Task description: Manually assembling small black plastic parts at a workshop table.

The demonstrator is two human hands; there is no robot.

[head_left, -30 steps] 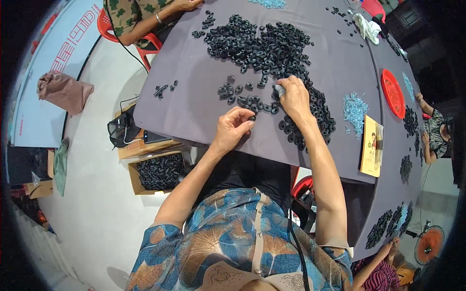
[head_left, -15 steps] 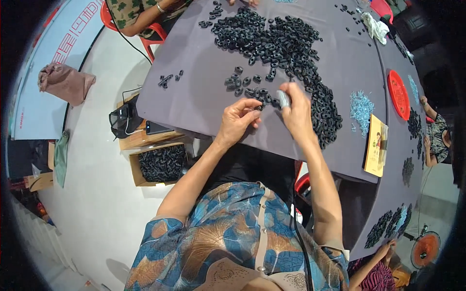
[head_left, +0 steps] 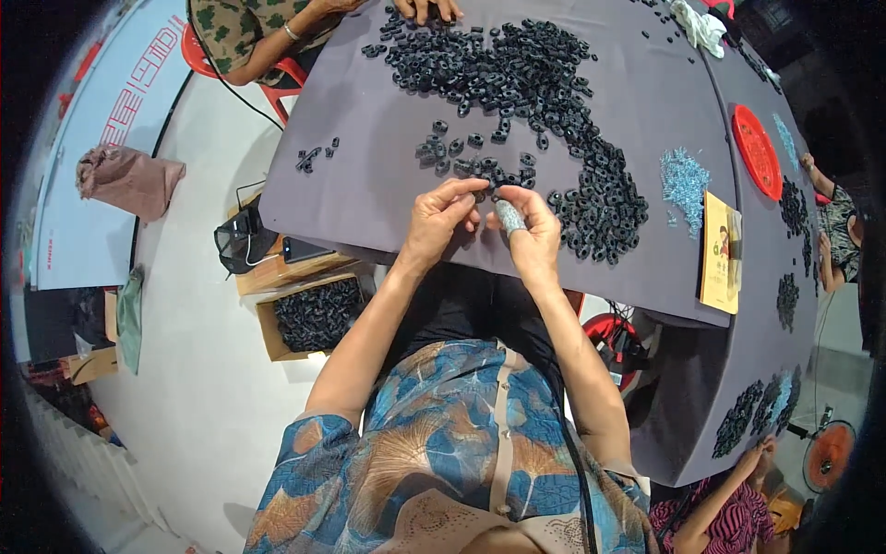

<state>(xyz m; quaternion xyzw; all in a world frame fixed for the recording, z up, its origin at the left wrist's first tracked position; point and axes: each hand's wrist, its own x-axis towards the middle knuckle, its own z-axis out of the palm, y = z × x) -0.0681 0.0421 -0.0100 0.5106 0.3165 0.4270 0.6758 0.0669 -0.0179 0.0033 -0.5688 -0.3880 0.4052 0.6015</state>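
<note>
Small black plastic parts (head_left: pixel 604 208) lie heaped and scattered across the grey-covered table (head_left: pixel 351 166). Over its near edge, my left hand (head_left: pixel 441 222) pinches one small black part (head_left: pixel 492 186) between thumb and forefinger. My right hand (head_left: pixel 531 242) meets it there, fingertips closed against the same part; a silvery-grey wrap (head_left: pixel 509 217) covers one of its digits. The fingers hide most of the part. Just beyond both hands sits a loose cluster of similar black parts (head_left: pixel 475 141).
A box of black parts (head_left: pixel 318 314) stands left below the table. To the right are small pale-blue pieces (head_left: pixel 685 180), a yellow booklet (head_left: pixel 718 254) and a red tray (head_left: pixel 757 152). Another person's hand (head_left: pixel 429 9) touches the heap's far end; other people work at right.
My right hand has moved left to meet my left hand at the small black part. The other person's hand at the far end has come further into view.
</note>
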